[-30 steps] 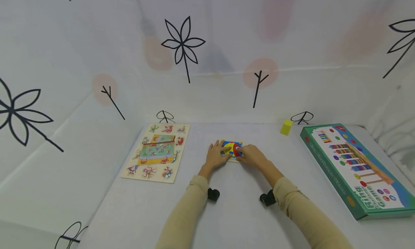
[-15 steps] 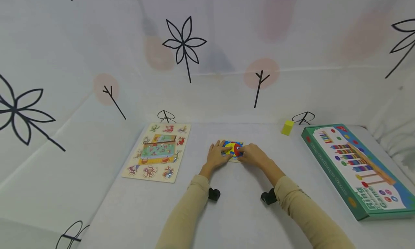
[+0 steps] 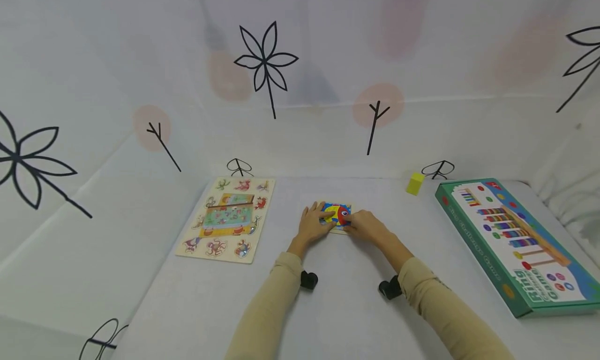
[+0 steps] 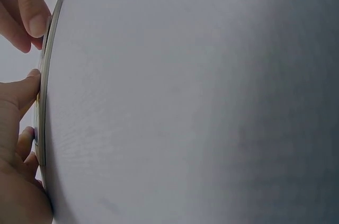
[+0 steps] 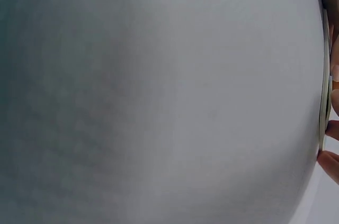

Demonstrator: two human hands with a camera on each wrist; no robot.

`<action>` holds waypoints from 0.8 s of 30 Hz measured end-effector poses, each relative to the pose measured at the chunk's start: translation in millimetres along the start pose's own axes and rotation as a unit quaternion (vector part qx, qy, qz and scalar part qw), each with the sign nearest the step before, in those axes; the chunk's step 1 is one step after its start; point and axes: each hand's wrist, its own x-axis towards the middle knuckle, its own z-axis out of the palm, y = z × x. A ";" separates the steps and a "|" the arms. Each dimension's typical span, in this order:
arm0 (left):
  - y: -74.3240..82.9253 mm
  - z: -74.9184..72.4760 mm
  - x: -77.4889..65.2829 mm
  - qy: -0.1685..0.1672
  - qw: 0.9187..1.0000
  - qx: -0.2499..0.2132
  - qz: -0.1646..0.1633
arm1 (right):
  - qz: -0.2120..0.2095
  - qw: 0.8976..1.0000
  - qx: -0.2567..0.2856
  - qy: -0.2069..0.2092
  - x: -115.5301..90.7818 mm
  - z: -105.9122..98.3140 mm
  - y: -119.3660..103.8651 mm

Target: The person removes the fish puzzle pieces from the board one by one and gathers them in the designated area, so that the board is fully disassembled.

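Observation:
A small wooden puzzle board [image 3: 339, 232] with a bright picture of a yellow and red fish lies flat at the middle of the table, seen in the head view. My left hand [image 3: 311, 225] rests on its left side, fingers spread at the edge and thumb and forefinger over the picture. At the right side, my right hand [image 3: 367, 226] pinches a puzzle piece [image 3: 344, 213] on the red head end of the fish. The left wrist view shows the board [image 4: 46, 86] edge-on, with both hands' fingertips at it. Fingers hide parts of the picture.
To the left lies a larger wooden puzzle [image 3: 228, 222] with sea animals around a colourful centre. A yellow block [image 3: 414, 184] stands at the back right. A green ring game box [image 3: 520, 245] lies along the right side. White printed cloth [image 3: 309, 141] rises behind the table.
My right hand has shifted very slightly, and more of the fish's red head and eye shows now. The left hand stays on the board in the same place.

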 end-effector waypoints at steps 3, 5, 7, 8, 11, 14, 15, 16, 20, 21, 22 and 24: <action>-0.2 0.1 0.3 0.002 1.000 0.001 0.003 | -0.012 1.000 -0.001 0.013 -1.3 1.3 1.3; -0.6 0.5 0.6 0.002 1.000 0.004 0.003 | -0.021 0.999 0.004 0.025 -2.6 2.2 2.5; -0.6 0.8 0.6 0.001 1.000 0.006 0.003 | -0.027 0.999 0.020 0.039 -4.3 3.4 4.5; -0.6 0.9 0.7 0.001 1.000 0.007 0.003 | -0.028 0.998 0.031 0.048 -5.4 3.7 5.5; -0.7 1.1 0.8 0.000 1.000 0.008 0.002 | -0.021 0.994 0.083 0.072 -8.1 5.7 10.3; -0.6 1.2 1.0 0.000 1.000 0.010 0.002 | -0.024 0.987 0.125 0.094 -9.8 7.7 14.8; -0.6 1.2 1.0 0.000 1.000 0.010 0.001 | -0.028 0.986 0.134 0.098 -10.0 8.4 16.0; -0.5 1.2 1.1 0.000 1.000 0.010 0.001 | -0.030 0.984 0.140 0.102 -10.2 8.8 16.9; -0.3 1.0 1.1 0.002 1.000 0.007 0.001 | -0.031 0.982 0.151 0.108 -10.9 9.6 17.9; -0.3 1.0 1.2 0.002 1.000 0.005 0.001 | -0.027 0.982 0.152 0.107 -11.2 9.5 17.7; -0.4 1.2 1.3 0.002 1.000 0.005 0.001 | -0.023 0.982 0.156 0.105 -11.3 9.1 17.2; -1.1 1.9 1.7 0.002 1.000 0.007 0.001 | -0.011 0.980 0.173 0.096 -11.3 8.6 16.1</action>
